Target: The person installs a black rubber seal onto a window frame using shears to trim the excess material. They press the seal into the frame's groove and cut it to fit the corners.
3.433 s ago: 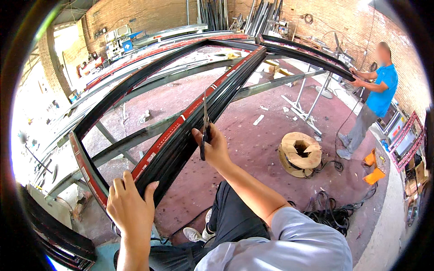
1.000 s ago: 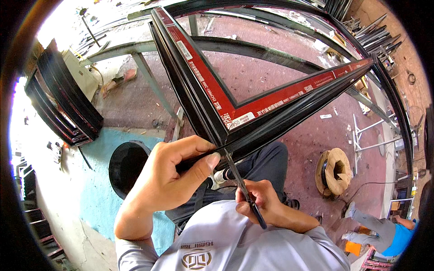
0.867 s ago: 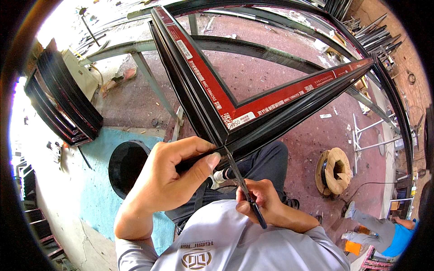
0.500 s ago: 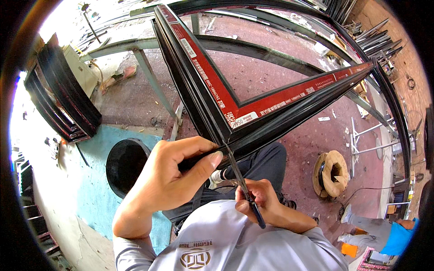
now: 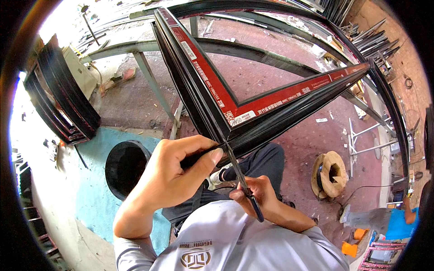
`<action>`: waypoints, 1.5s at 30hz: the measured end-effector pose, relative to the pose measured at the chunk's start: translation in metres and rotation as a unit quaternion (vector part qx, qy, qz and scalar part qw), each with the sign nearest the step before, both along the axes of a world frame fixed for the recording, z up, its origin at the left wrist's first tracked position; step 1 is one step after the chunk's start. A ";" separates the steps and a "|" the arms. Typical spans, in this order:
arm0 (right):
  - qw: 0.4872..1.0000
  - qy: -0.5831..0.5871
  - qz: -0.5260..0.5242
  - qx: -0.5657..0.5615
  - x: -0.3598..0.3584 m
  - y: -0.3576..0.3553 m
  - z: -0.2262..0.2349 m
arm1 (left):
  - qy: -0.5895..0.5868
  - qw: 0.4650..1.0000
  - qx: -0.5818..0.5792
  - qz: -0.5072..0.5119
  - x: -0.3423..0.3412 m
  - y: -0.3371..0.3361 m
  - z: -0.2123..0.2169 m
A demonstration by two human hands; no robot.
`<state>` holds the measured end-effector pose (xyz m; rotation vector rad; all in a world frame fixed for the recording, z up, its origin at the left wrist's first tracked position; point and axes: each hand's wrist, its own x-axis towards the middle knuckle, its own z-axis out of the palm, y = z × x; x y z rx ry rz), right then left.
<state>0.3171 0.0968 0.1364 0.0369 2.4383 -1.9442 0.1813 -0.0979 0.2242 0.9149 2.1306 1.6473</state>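
Reddish workshop floor, a rack of grey bars across it, and a black frame held at its near corner.
From where I stand, the cut looks unfinished: the left hand pinches a black strip between thumb and fingers just past that corner, and the right hand is wrapped round the scissors, their blades right at the strip. I see no severed end, and can't tell if the blades have bitten in. The frame's corner juts past the rack's near edge, over the person's lap; its face is covered in red film with a white label at the corner, its black sides ridged and glossy.
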 end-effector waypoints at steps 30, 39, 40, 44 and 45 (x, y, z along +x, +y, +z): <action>0.931 0.008 0.030 0.363 -0.011 0.039 -0.211 | -0.040 0.540 -0.393 0.743 0.196 -0.480 -0.235; 0.957 0.016 -0.030 0.289 0.009 0.066 -0.208 | 0.145 0.900 -0.241 0.334 0.076 -0.102 -0.128; 0.951 0.033 -0.029 0.307 0.012 0.070 -0.210 | 0.188 0.916 -0.201 0.292 0.069 -0.083 -0.111; 0.984 0.032 -0.113 0.132 0.032 0.082 -0.210 | 0.348 0.926 -0.070 0.130 0.050 -0.015 -0.039; 0.990 0.023 -0.123 0.063 0.039 0.086 -0.222 | 0.377 0.920 -0.050 0.089 0.047 -0.007 -0.025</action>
